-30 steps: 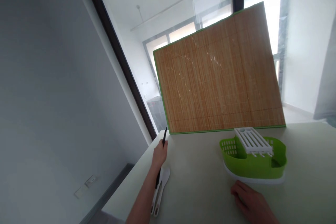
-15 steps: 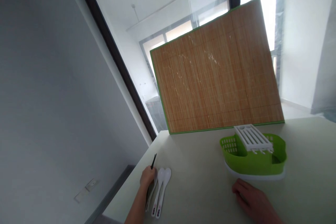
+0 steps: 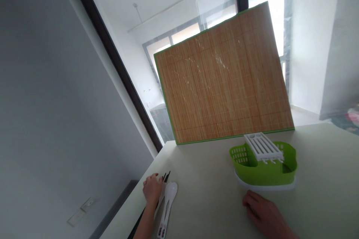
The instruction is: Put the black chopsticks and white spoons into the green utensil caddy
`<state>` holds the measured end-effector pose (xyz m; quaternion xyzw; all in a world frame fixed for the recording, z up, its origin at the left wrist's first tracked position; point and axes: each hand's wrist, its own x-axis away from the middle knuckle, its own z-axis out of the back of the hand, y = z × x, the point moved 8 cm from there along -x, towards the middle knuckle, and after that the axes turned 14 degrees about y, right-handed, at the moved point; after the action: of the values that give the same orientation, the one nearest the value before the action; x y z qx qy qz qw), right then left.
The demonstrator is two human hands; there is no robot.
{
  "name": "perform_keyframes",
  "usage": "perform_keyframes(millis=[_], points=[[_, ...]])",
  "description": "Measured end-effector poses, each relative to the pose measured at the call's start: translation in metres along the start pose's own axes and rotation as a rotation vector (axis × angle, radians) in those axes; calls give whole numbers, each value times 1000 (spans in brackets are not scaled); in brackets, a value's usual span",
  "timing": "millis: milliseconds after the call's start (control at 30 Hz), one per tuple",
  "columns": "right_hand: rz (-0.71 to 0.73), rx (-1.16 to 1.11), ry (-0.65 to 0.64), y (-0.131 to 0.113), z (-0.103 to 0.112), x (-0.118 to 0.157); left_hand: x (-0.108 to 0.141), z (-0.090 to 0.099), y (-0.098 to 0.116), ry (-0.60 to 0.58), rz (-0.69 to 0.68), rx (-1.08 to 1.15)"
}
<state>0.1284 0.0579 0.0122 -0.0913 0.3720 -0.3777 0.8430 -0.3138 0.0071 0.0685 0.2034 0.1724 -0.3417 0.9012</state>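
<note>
The black chopsticks (image 3: 167, 177) and at least 2 white spoons (image 3: 171, 191) are down on the table (image 3: 204, 183), well apart from the green basket (image 3: 259, 175). The left hand (image 3: 153, 188), fingers loosely spread, is beside the chopsticks; any grip is unclear. The right hand (image 3: 263, 210) curls near the basket, its contents hidden.

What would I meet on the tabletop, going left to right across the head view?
Left hand → white spoons → green basket. The right hand overlaps the basket's span, so its place is unclear.
</note>
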Motion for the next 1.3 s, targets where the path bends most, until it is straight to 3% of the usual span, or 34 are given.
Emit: perform_keyframes(millis=[100, 167, 267, 333, 400, 567, 667, 767, 867, 1033, 1167, 1300], points=[[3, -7, -12, -3, -1, -1, 23, 43, 94, 139, -267, 252], [3, -5, -16, -4, 0, -1, 59, 68, 169, 96, -450, 511], [-4, 21, -13, -1, 0, -1, 132, 99, 270, 24, -772, 750], [-9, 33, 2, 2, 1, 0, 180, 109, 318, -5, -968, 765], [-14, 33, 35, 6, 2, 1, 209, 106, 346, -24, -1013, 702], [-25, 60, 97, 9, 0, 0, 219, 86, 366, -34, -816, 554], [-2, 45, 73, 5, -4, 0, 216, 81, 370, -11, -808, 541], [29, 22, 46, 2, -5, -1, 202, 77, 362, 12, -810, 537], [24, 43, 45, 3, -3, -1, 178, 75, 342, 24, -799, 531], [41, 39, 50, -2, -3, -2, 150, 90, 310, 164, -689, 539], [63, 39, 32, -5, -6, -1, 161, 96, 316, 229, -608, 642], [30, 56, 32, 2, -4, 0, 170, 84, 327, 198, -480, 730]])
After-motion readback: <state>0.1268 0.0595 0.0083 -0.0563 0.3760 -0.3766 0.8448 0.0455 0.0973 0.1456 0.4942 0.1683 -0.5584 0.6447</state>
